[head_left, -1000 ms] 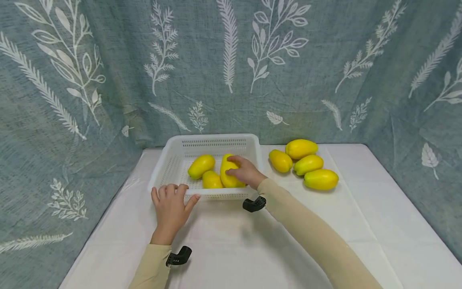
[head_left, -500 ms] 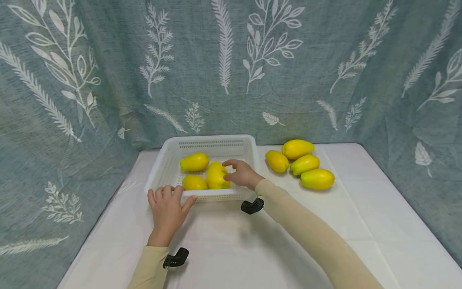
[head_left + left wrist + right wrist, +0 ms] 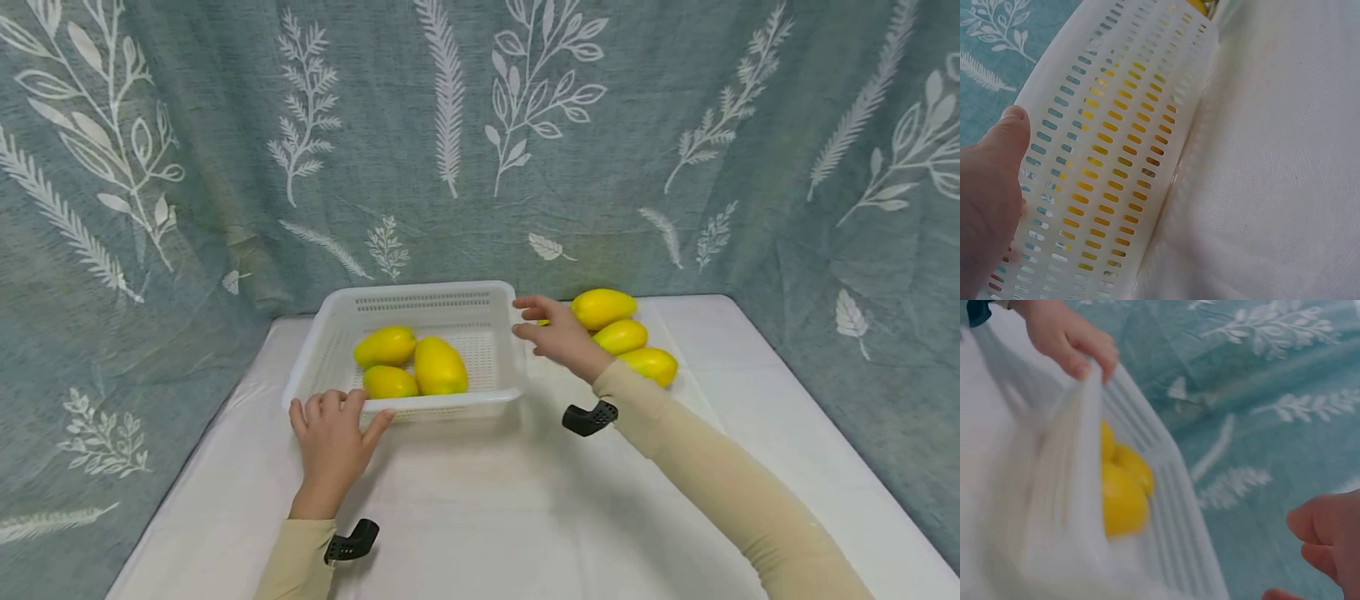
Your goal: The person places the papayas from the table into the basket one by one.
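Three yellow papayas lie in the white plastic basket (image 3: 491,395), among them a large papaya (image 3: 440,367) at the right of the group. My left hand (image 3: 330,446) grips the near rim of the basket at its left corner, fingers over the rim and thumb on the outer wall, as the left wrist view also shows. My right hand (image 3: 558,333) is above the basket's right edge, fingers loosely bent and holding nothing. Behind and beside it lie several more papayas (image 3: 603,309) on the table; one is almost hidden by the hand.
A white cloth covers the table (image 3: 480,517). A blue-green curtain (image 3: 420,150) with white leaf prints hangs behind and on both sides. The basket stands close to the back curtain.
My right hand let go of the large papaya in the basket and moved right, past the rim. The papayas inside shifted left. My left hand kept its grip while the view turned slightly right.
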Available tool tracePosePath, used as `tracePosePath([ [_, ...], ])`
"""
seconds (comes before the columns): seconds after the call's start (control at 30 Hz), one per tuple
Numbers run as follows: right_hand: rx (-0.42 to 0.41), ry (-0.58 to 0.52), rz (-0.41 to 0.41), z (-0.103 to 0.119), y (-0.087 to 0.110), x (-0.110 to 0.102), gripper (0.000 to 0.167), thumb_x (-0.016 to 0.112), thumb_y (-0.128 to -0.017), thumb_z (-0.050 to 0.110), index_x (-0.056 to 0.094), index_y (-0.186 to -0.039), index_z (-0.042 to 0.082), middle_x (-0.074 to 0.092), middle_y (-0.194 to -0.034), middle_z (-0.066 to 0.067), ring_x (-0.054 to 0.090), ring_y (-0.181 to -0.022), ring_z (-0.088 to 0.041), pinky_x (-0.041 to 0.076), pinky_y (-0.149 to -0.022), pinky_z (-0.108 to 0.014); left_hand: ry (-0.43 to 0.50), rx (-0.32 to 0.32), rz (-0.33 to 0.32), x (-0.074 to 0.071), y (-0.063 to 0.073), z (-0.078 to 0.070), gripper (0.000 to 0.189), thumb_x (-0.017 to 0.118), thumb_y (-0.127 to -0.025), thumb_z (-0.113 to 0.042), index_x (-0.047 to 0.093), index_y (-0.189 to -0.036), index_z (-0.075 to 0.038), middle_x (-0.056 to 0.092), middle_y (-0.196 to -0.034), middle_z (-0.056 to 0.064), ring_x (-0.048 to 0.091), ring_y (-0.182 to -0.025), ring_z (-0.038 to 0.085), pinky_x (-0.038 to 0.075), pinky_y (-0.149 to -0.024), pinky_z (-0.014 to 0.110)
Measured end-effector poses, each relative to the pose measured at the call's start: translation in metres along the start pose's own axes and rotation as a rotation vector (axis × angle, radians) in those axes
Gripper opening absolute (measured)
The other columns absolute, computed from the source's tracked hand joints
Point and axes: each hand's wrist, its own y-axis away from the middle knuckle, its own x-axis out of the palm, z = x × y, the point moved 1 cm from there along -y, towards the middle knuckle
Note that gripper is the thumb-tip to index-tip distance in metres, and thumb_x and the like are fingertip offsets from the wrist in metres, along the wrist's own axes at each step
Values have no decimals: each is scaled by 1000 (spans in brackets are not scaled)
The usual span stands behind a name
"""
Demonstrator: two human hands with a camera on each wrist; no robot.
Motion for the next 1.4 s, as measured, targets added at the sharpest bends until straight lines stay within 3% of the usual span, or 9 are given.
tracePosePath([
  [0.33,62,-68,-170,-29,30,-96,58,52,-105,22,31,-159,12,37,-160,-21,48,-139,-42,48,-109,-56,-15,-22,15,-5,2,4,48,78,-85,-36,63,-111,3,57,-105,29,44,-111,53,13,-110,73],
  [0.6,152,32,-262,-73,57,-140,64,48,-107,33,22,-162,12,39,-158,-26,49,-135,-45,55,-101,-49,-7,1,4,-3,2,2,50,75,-86,-42,61,-105,3,57,-103,30,44,-110,54,13,-110,73],
  [0.73,205,29,-281,-94,65,-146,65,48,-107,33,22,-162,11,38,-158,-28,48,-135,-46,59,-90,-37,-5,9,3,-1,1,0,54,70,-89,-48,60,-104,2,56,-104,30,45,-111,54,13,-110,73],
  [0.93,272,5,-254,-116,71,-143,67,48,-106,33,20,-163,10,34,-160,-29,46,-137,-47,59,-85,-31,-9,7,8,2,0,-2,48,78,-84,-37,61,-105,3,56,-103,30,45,-109,54,14,-109,72],
  [1.4,381,39,-148,-143,60,-122,71,46,-107,36,12,-163,8,19,-164,-32,41,-138,-49,57,-93,-43,-11,-1,13,2,0,-1,50,74,-87,-42,61,-106,3,58,-105,31,46,-111,54,15,-110,74],
])
